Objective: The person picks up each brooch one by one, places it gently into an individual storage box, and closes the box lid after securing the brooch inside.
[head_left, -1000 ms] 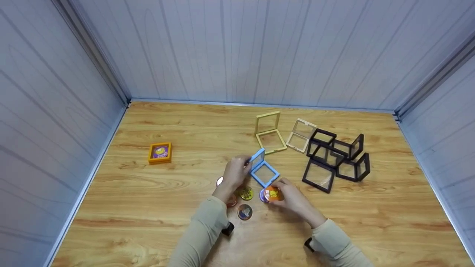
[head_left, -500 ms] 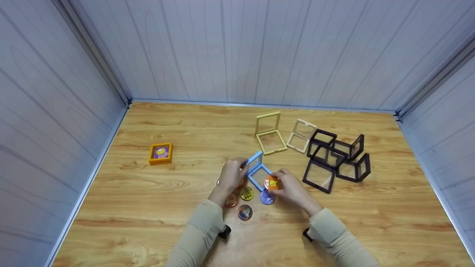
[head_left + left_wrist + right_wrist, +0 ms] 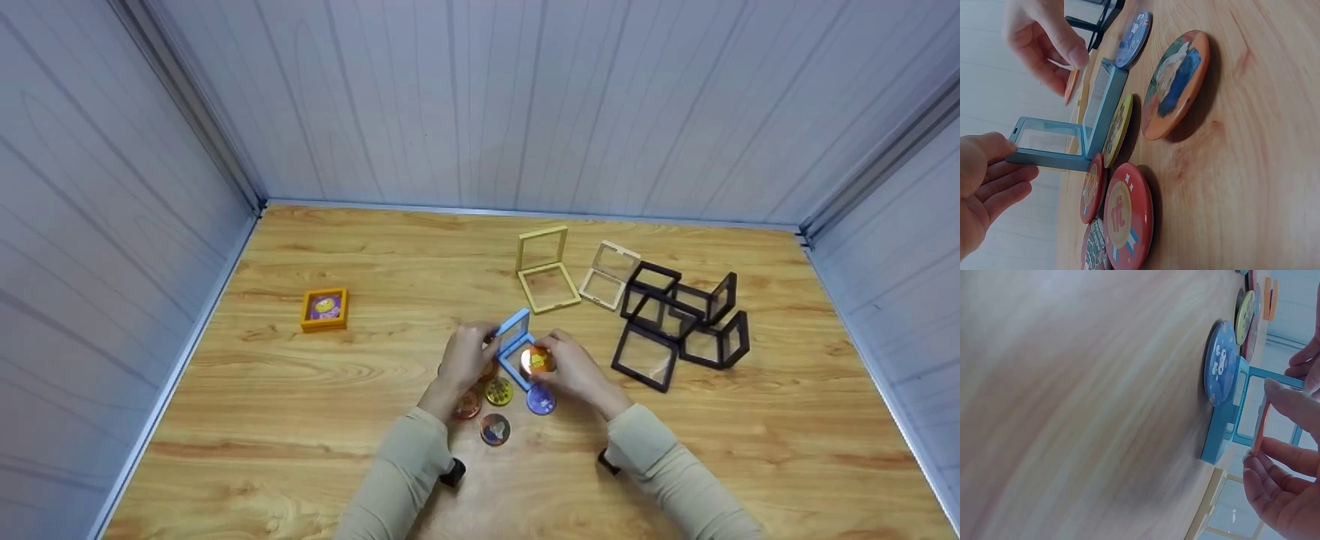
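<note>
A small blue hinged display frame (image 3: 513,325) stands opened, its lower half on the table and its lid upright. My left hand (image 3: 463,354) pinches the lid's outer edge between thumb and fingers, as the left wrist view shows. In my right hand (image 3: 576,369) an orange round badge (image 3: 538,361) is held between thumb and fingertips, over the frame's lower half. Just below the frame lies a purple-blue badge (image 3: 541,400). A yellow badge (image 3: 499,391), a red badge (image 3: 1129,219) and a dark picture badge (image 3: 495,430) lie nearby. My left hand partly hides other badges.
An orange frame (image 3: 325,310) with a purple badge inside sits at the left. Behind my hands stand an opened yellow frame (image 3: 550,289) and a cream frame (image 3: 602,288). Several black opened frames (image 3: 645,354) cluster at the right. Panel walls (image 3: 480,105) border the table.
My right hand has moved left and up with the orange badge, from above the purple-blue badge to over the blue frame. The blue frame has shifted slightly left with my left hand.
</note>
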The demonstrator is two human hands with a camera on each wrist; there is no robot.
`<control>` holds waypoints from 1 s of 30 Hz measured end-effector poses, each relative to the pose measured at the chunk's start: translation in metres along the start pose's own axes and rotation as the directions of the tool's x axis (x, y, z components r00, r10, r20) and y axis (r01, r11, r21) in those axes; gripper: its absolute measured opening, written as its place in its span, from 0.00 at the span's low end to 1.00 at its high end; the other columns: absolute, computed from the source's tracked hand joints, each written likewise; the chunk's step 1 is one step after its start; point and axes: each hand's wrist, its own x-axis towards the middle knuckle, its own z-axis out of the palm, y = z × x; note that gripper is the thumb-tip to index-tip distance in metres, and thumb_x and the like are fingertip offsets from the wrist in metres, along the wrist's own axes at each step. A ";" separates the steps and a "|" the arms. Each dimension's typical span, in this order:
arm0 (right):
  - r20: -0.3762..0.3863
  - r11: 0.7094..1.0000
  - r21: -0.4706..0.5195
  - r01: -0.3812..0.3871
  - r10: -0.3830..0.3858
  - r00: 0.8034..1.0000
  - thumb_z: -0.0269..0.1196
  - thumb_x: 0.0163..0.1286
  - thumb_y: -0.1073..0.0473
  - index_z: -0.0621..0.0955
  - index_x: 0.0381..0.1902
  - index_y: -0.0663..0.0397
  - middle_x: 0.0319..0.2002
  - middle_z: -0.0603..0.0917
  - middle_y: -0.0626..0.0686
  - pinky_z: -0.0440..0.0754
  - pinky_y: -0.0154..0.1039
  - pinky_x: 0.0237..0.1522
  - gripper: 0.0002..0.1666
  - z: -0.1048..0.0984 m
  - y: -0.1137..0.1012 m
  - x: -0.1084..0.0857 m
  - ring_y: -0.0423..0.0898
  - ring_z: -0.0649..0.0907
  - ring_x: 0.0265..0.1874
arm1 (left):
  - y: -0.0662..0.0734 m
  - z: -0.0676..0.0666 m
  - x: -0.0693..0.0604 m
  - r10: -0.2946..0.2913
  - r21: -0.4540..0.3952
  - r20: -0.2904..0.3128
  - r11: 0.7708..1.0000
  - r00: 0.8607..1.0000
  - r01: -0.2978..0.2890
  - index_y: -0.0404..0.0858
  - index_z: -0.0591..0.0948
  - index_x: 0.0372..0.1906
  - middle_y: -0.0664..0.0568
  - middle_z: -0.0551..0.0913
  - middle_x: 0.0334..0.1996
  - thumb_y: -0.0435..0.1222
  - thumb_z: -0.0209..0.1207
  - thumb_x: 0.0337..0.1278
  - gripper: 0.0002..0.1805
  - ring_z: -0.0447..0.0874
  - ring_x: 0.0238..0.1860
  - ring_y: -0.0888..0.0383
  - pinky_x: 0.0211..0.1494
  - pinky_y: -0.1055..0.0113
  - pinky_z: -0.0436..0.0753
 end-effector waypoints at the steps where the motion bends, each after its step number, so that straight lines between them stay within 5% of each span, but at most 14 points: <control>1: -0.001 1.000 -0.004 0.006 -0.006 1.000 0.70 0.45 0.59 0.77 0.44 0.68 0.36 0.73 0.56 0.75 0.42 0.38 0.28 0.000 0.000 0.001 0.48 0.75 0.33 | 0.000 0.000 0.000 0.011 0.003 -0.005 1.000 1.000 -0.011 0.31 0.82 0.39 0.48 0.82 0.31 0.30 0.57 0.51 0.09 0.80 0.32 0.59 0.36 0.68 0.78; 6: 0.000 0.999 -0.030 0.022 -0.022 1.000 0.70 0.45 0.60 0.77 0.44 0.68 0.35 0.73 0.56 0.76 0.40 0.37 0.28 0.005 0.000 0.007 0.48 0.75 0.31 | -0.002 0.000 -0.002 0.047 0.008 -0.029 0.999 0.998 -0.046 0.31 0.82 0.38 0.48 0.83 0.31 0.29 0.57 0.51 0.09 0.80 0.32 0.58 0.35 0.67 0.78; 30: 0.025 0.999 -0.038 0.016 -0.015 1.000 0.69 0.47 0.59 0.77 0.44 0.69 0.34 0.72 0.57 0.76 0.40 0.36 0.27 0.013 0.005 0.015 0.48 0.75 0.31 | 0.000 -0.001 -0.001 0.028 0.008 -0.021 1.000 0.999 -0.028 0.31 0.82 0.38 0.47 0.83 0.31 0.30 0.57 0.51 0.09 0.81 0.32 0.58 0.35 0.68 0.78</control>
